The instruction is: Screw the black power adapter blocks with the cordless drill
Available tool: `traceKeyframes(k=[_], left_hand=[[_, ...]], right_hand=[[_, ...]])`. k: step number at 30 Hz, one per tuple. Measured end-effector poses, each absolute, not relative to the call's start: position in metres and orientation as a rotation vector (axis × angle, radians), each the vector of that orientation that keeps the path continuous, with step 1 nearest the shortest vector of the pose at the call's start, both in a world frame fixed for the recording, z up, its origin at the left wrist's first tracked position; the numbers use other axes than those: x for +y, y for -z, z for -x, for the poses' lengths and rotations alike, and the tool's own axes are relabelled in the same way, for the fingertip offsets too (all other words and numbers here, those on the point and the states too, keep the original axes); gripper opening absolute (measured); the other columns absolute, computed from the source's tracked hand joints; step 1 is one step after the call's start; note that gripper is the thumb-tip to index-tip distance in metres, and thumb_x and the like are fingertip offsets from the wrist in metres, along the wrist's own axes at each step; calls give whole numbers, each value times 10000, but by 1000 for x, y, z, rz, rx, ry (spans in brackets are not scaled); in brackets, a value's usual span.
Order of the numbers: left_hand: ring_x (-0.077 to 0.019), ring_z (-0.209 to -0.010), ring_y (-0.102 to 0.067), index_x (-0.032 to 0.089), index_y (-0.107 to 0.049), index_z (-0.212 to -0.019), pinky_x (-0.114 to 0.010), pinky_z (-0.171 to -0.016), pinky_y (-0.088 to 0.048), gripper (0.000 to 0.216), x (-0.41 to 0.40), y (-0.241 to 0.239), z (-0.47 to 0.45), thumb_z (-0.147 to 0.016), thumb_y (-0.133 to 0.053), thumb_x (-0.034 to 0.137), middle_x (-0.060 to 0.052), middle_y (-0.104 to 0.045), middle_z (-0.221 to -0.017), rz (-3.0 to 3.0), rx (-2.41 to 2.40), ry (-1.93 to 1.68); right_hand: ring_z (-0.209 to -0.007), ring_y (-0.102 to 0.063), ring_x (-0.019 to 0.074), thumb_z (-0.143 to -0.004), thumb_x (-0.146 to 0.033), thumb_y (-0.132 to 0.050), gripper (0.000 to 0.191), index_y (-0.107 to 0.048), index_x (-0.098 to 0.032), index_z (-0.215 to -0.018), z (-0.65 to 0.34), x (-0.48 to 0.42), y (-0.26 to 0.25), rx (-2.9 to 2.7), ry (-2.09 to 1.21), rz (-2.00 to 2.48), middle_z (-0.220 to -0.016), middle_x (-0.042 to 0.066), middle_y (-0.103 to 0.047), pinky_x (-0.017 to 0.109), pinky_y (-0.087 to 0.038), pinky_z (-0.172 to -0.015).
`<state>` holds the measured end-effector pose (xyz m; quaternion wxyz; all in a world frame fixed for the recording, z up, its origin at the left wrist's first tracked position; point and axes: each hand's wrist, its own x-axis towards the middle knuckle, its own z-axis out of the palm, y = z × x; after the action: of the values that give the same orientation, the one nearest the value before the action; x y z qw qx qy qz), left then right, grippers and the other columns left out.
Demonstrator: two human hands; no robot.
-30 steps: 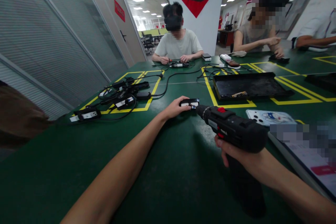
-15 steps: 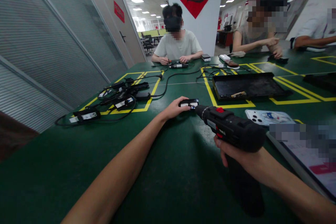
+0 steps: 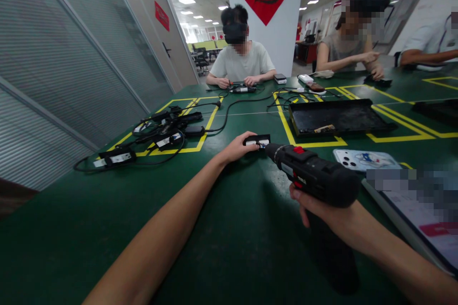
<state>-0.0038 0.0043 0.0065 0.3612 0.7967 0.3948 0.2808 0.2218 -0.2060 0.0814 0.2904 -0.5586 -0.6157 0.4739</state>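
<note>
holding the power drill (image 3: 318,170) around its handle, the right hand (image 3: 318,206) is pointing it at a small black case (image 3: 264,138); the left hand (image 3: 240,147) is clamping that case on the green table (image 3: 229,238). work appears to be underway, not finished; screw progress: cannot tell.

One left hand (image 3: 237,147) and one right hand (image 3: 324,212) (two in total) are holding one device (image 3: 255,141) and one drill (image 3: 318,171); one light-blue phone (image 3: 367,160) is lying, three other people (image 3: 241,63) are sitting.

Left-edge brown shape (image 3: 13,196) now smaller
</note>
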Motion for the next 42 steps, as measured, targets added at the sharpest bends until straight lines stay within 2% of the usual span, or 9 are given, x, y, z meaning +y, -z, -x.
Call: traceKeyframes(k=[3,7,12,21,31,38,42], left_hand=[[-174,-879,-542,174,-522,-1126,-300,-793,-437,479,3,-7,4,-724,-600,422,-53,-585,-1027,-2051,1023,-731],[-179,-903,-547,174,-521,-1128,-310,-820,-438,481,2,-7,4,-727,-595,428,-56,-581,-1063,-2057,1030,-737],[-191,-942,-546,179,-516,-1137,-320,-846,-433,493,3,-5,4,-724,-595,436,-53,-580,-1075,-2059,1046,-747],[-184,-908,-548,175,-503,-1144,-303,-814,-443,501,1,-7,3,-721,-587,432,-47,-577,-1043,-2064,1065,-719],[-164,-835,-542,168,-470,-1153,-288,-760,-447,558,-3,-10,3,-690,-615,442,-40,-573,-987,-2067,1064,-679],[-158,-820,-539,165,-491,-1137,-278,-739,-442,565,3,-8,4,-666,-647,436,-36,-578,-967,-2079,1051,-698],[-154,-802,-538,156,-499,-1134,-278,-731,-442,568,5,-7,5,-669,-648,446,-40,-579,-953,-2085,1035,-712]], right_hand=[[-587,-573,161,-868,-364,-506,186,-600,-205,-846,-221,-206,-83,-1594,-1290,1470,-550,-22,-598,345,-432,-645],[-606,-582,170,-875,-367,-489,196,-592,-204,-905,-221,-207,-83,-1599,-1305,1452,-578,-16,-609,355,-427,-659],[-637,-581,178,-869,-382,-496,213,-600,-196,-868,-222,-207,-83,-1581,-1319,1479,-568,-14,-599,378,-413,-725],[-609,-553,160,-873,-411,-496,238,-606,-203,-848,-222,-208,-81,-1586,-1329,1483,-581,-14,-608,327,-406,-625],[-679,-586,189,-878,-386,-494,228,-613,-198,-926,-220,-210,-86,-1583,-1323,1486,-598,-11,-603,369,-408,-725],[-605,-558,165,-875,-398,-502,218,-596,-202,-871,-221,-207,-81,-1571,-1346,1466,-574,-18,-602,346,-410,-649],[-632,-563,172,-878,-405,-491,227,-601,-208,-859,-222,-208,-82,-1594,-1325,1476,-597,-10,-613,354,-409,-665]])
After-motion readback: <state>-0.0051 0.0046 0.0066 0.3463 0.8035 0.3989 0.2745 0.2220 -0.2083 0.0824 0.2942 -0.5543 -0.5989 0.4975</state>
